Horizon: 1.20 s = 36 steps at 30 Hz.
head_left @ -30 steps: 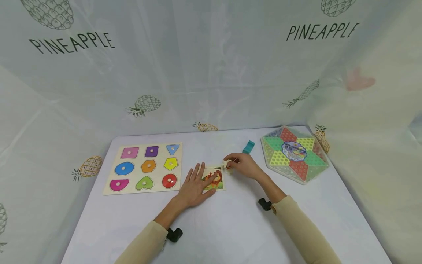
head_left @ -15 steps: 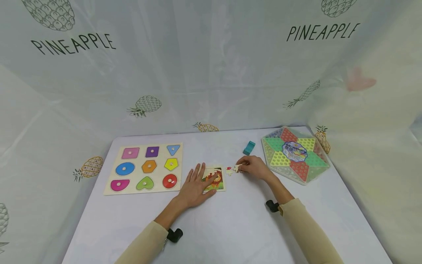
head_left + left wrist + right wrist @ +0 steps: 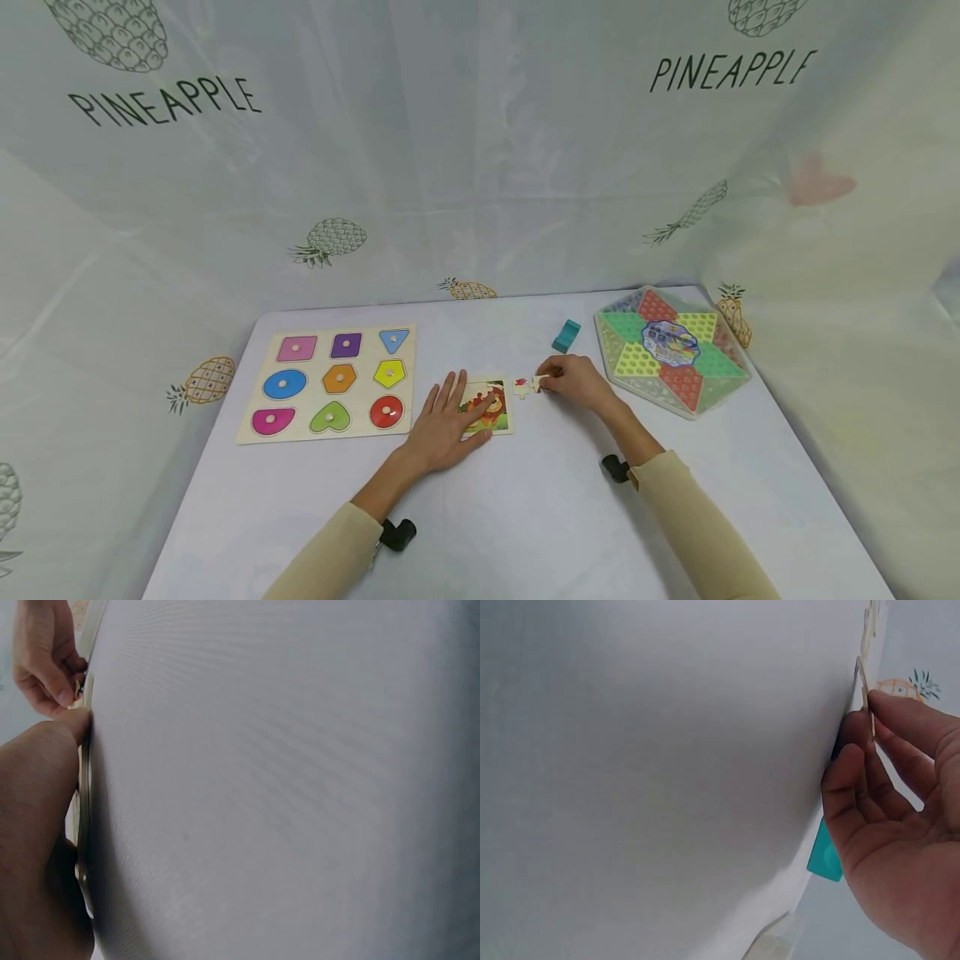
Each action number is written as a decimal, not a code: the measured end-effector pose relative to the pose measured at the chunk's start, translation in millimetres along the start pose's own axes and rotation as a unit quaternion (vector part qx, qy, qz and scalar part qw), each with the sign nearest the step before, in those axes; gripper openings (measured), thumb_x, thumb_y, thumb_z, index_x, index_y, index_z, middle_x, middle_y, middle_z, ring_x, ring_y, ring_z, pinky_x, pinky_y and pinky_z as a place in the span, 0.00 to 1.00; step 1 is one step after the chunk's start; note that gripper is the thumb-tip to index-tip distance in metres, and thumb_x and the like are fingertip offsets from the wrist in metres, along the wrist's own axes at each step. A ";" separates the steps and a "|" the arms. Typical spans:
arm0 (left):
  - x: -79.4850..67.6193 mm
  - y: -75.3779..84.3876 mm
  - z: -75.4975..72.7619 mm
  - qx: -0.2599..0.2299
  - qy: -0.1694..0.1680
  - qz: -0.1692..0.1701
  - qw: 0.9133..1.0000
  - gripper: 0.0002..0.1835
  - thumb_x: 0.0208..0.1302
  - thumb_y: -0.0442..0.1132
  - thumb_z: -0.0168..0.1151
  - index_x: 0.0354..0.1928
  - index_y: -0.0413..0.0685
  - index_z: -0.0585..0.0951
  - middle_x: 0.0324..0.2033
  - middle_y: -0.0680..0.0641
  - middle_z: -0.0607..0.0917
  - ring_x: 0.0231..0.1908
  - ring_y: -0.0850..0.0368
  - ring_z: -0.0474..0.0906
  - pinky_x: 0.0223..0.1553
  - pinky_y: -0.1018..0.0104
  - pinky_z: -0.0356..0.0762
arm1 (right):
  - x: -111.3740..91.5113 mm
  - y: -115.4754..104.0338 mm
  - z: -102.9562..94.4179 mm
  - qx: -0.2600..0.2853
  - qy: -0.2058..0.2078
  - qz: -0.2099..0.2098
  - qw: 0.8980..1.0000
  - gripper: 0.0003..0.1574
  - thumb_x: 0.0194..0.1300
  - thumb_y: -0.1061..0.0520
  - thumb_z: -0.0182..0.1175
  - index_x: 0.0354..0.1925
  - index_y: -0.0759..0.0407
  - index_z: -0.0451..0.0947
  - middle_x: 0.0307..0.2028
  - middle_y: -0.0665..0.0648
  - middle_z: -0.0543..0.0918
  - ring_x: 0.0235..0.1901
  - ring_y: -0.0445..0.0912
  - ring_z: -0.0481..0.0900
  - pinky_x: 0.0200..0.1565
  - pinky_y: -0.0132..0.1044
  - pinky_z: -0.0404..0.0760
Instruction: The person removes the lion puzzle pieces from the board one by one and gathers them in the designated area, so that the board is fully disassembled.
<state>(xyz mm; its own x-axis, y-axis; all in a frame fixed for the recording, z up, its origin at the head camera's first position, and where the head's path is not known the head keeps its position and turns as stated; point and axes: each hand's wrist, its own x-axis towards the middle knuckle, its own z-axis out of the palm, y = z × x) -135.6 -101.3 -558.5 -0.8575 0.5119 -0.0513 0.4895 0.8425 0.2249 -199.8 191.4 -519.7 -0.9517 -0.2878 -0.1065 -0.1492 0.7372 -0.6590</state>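
Observation:
My left hand (image 3: pixel 441 432) lies flat with spread fingers on a small jigsaw board (image 3: pixel 499 425) with a lion picture, covering its left part. Between thumb and fingers, my right hand (image 3: pixel 579 383) pinches a thin jigsaw piece (image 3: pixel 537 383), seen edge-on as a pale jigsaw piece (image 3: pixel 871 716) in the right wrist view. Just left of it, by the board's upper right edge, a loose jigsaw piece (image 3: pixel 521 388) with a red print lies on the table. The left wrist view shows the left thumb (image 3: pixel 75 724) at the board's edge.
A wooden shape board (image 3: pixel 360 417) with coloured knobbed shapes lies at left. Behind the right hand is a teal block (image 3: pixel 566 336). A hexagonal Chinese checkers board (image 3: pixel 671 354) occupies the right back. A pineapple-print curtain (image 3: pixel 480 167) hangs behind the white table (image 3: pixel 517 525).
The right hand has moved right, away from the lion board's edge, leaving the red-printed piece in view and pinching the piece beside it. The left hand has stayed in place.

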 end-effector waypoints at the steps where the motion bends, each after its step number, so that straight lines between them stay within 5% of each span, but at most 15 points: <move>1: 0.2 0.0 -0.2 0.000 -0.001 -0.001 1.000 0.35 0.72 0.71 0.40 0.78 0.74 0.56 0.80 0.40 0.39 0.79 0.41 0.30 0.76 0.41 0.38 | 0.0 -0.1 0.8 -0.004 0.001 -0.001 1.000 0.09 0.67 0.55 0.66 0.45 0.55 0.86 0.32 0.50 0.84 0.33 0.44 0.77 0.37 0.38 0.77; 36: 0.0 -1.2 -3.9 0.032 0.038 0.021 0.999 0.34 0.70 0.70 0.47 0.75 0.72 0.65 0.78 0.37 0.51 0.78 0.38 0.43 0.73 0.38 0.51 | 0.7 -3.2 7.6 -0.038 0.018 -0.016 0.999 0.06 0.66 0.59 0.66 0.41 0.56 0.87 0.32 0.51 0.82 0.32 0.43 0.76 0.34 0.38 0.76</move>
<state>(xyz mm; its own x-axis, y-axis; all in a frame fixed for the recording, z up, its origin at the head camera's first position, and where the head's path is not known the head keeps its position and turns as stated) -136.8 -102.9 -555.0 -0.8439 0.5356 0.0316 0.5331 0.8302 0.1632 -198.0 184.2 -523.3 -0.9553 -0.2898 -0.0587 -0.1976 0.7734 -0.6024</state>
